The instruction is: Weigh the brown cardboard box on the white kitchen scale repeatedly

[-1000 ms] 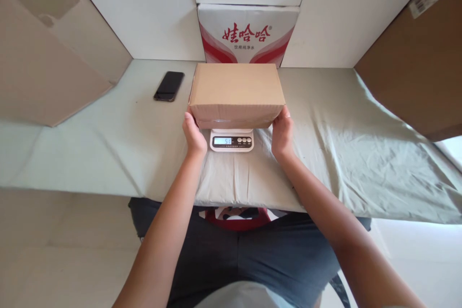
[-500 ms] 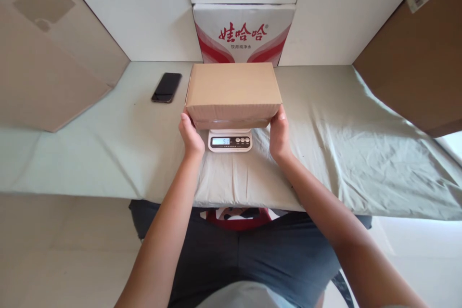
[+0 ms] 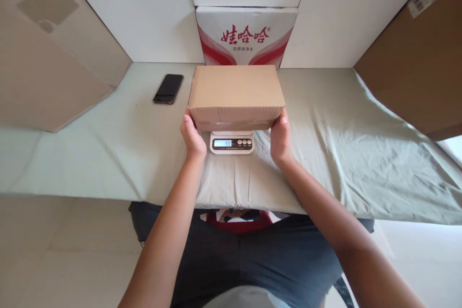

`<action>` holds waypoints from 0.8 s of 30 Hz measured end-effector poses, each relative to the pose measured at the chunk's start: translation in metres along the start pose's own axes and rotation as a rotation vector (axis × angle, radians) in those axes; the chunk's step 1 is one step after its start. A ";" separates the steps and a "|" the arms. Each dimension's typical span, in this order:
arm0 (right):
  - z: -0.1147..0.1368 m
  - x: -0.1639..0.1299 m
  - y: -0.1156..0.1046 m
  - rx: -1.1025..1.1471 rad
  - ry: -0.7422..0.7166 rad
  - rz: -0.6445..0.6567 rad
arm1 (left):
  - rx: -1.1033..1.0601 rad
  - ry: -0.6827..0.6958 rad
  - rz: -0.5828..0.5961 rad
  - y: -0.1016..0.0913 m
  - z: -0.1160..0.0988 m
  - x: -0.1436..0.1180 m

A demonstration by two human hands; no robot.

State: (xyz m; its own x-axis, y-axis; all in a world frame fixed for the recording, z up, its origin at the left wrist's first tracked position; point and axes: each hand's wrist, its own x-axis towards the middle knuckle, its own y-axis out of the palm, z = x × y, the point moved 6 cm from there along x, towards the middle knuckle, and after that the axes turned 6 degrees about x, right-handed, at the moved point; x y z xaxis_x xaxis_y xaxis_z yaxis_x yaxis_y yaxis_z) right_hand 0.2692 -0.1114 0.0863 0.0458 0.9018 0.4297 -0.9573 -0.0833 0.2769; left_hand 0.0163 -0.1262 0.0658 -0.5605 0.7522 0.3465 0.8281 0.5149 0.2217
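A brown cardboard box (image 3: 236,87) is over a white digital scale (image 3: 232,149), hiding the scale's platform. Only the scale's front shows, with its lit display and a few round buttons. My left hand (image 3: 192,135) grips the box at its near left corner, thumb up along the edge and fingers hidden behind or beneath. On the opposite side, my right hand (image 3: 281,137) holds the near right corner in the same way. Whether the box rests fully on the scale I cannot tell.
A black smartphone (image 3: 168,89) lies on the green cloth (image 3: 126,154), left of the box. Behind stands a white and red printed carton (image 3: 246,33) among white panels (image 3: 325,29). Large cardboard boxes flank the table at left (image 3: 61,67) and right (image 3: 415,67).
The number on the scale's display has changed, from about 51 to what looks like 49 or 44. Both hands keep their hold on the box; the whole view has shifted slightly.
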 end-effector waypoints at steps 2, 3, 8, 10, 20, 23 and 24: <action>-0.003 0.001 0.000 -0.005 0.006 0.003 | 0.003 -0.006 -0.001 0.000 0.002 0.000; -0.004 0.001 -0.001 -0.014 0.011 0.001 | 0.006 -0.006 -0.001 0.000 0.003 0.001; -0.006 0.000 0.001 -0.040 0.028 -0.015 | 0.021 -0.010 -0.012 -0.002 0.007 0.001; -0.006 -0.001 0.002 -0.034 0.030 -0.009 | 0.012 -0.014 -0.017 -0.002 0.007 0.001; 0.032 0.008 0.005 -0.068 0.016 -0.019 | -0.040 -0.010 0.188 0.010 -0.031 0.016; 0.044 0.027 0.007 -0.065 -0.020 -0.011 | -0.035 -0.002 0.316 0.019 -0.051 0.038; 0.043 0.037 0.008 -0.058 -0.053 -0.011 | -0.056 -0.006 0.347 0.023 -0.052 0.048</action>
State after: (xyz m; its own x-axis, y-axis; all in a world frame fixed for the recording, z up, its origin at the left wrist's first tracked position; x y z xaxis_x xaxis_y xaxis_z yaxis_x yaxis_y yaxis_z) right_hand 0.2758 -0.0971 0.1413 0.0699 0.8787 0.4722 -0.9715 -0.0475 0.2324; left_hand 0.0092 -0.1002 0.1352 -0.2455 0.8809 0.4046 0.9685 0.2047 0.1418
